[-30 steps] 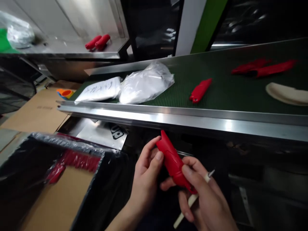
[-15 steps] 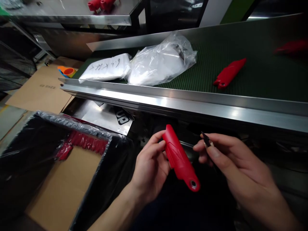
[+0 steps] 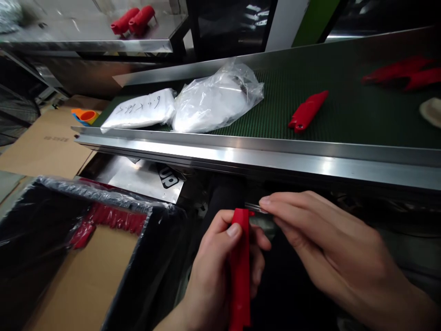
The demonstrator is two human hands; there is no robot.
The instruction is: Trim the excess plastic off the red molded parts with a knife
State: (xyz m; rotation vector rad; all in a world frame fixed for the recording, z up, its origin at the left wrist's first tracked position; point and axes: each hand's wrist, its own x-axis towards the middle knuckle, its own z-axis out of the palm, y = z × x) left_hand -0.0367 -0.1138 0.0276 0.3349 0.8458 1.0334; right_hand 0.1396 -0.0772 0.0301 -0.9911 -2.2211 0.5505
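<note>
My left hand (image 3: pixel 215 264) is wrapped round a red moulded plastic part (image 3: pixel 240 271), thumb on its near face. The part is upright and seen edge-on, its lower end cut off by the picture's bottom. My right hand (image 3: pixel 320 243) is closed on a small pointed metal tool (image 3: pixel 255 208), mostly hidden by the fingers. Its thin tip points left and is close to the part's top edge, by a small red nub (image 3: pixel 251 213). Whether tip and nub touch, I cannot tell.
A conveyor (image 3: pixel 275 110) with a metal rim crosses ahead, bearing a red part (image 3: pixel 308 111), more red parts (image 3: pixel 401 71) and white bagged packs (image 3: pixel 213 103). Lower left is a lined box (image 3: pixel 132 257) with red parts inside. Two red parts (image 3: pixel 141 20) lie on a metal table (image 3: pixel 86 45).
My left hand has turned the red part edge-on and lowered it. My right hand has rolled over and brought the tool left to the part's top. More red parts show at right.
</note>
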